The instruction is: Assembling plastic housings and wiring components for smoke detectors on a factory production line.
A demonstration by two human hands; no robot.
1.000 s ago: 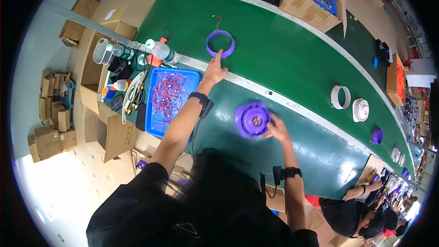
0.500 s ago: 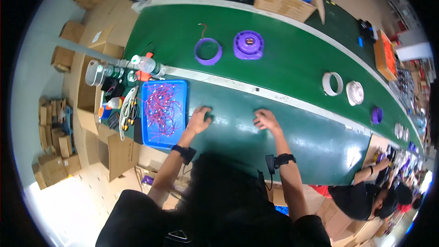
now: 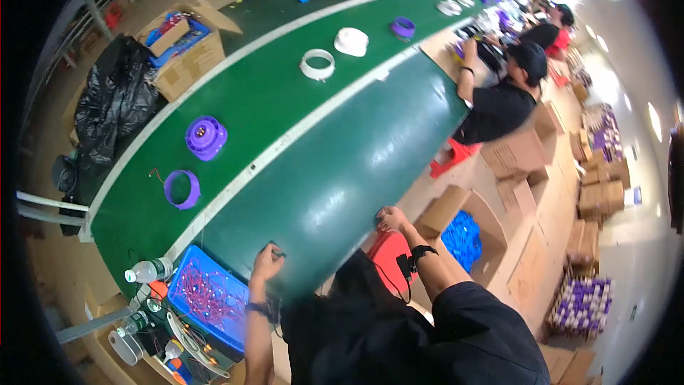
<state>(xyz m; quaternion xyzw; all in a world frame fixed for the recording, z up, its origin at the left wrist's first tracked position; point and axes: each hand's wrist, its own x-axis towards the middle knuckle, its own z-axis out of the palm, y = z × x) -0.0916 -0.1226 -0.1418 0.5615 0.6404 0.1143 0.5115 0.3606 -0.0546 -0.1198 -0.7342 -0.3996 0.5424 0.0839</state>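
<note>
My left hand (image 3: 268,264) is over the near edge of the dark green work table (image 3: 320,192), just right of a blue tray (image 3: 191,257) filled with red and purple wires (image 3: 210,292). Its fingers are apart and loosely bent, with a small dark patch at the tips that I cannot make out. My right hand (image 3: 391,219) is at the table's front edge, beside a red stool seat (image 3: 388,260). The fingers there are loosely curled, with nothing visible in them. A dark band with a small box is strapped round each wrist.
Beyond a white rail, the green conveyor (image 3: 263,103) carries a purple ring (image 3: 182,190), a purple round housing (image 3: 206,137), a white ring (image 3: 317,65) and a white housing (image 3: 351,42). Bottles (image 3: 149,270) stand left. A co-worker (image 3: 502,103) sits right. A carton holds blue parts (image 3: 462,241).
The view has swung to the right, bringing the co-worker, red stool and carton of blue parts further in. My right hand has moved from over the table to its front edge.
</note>
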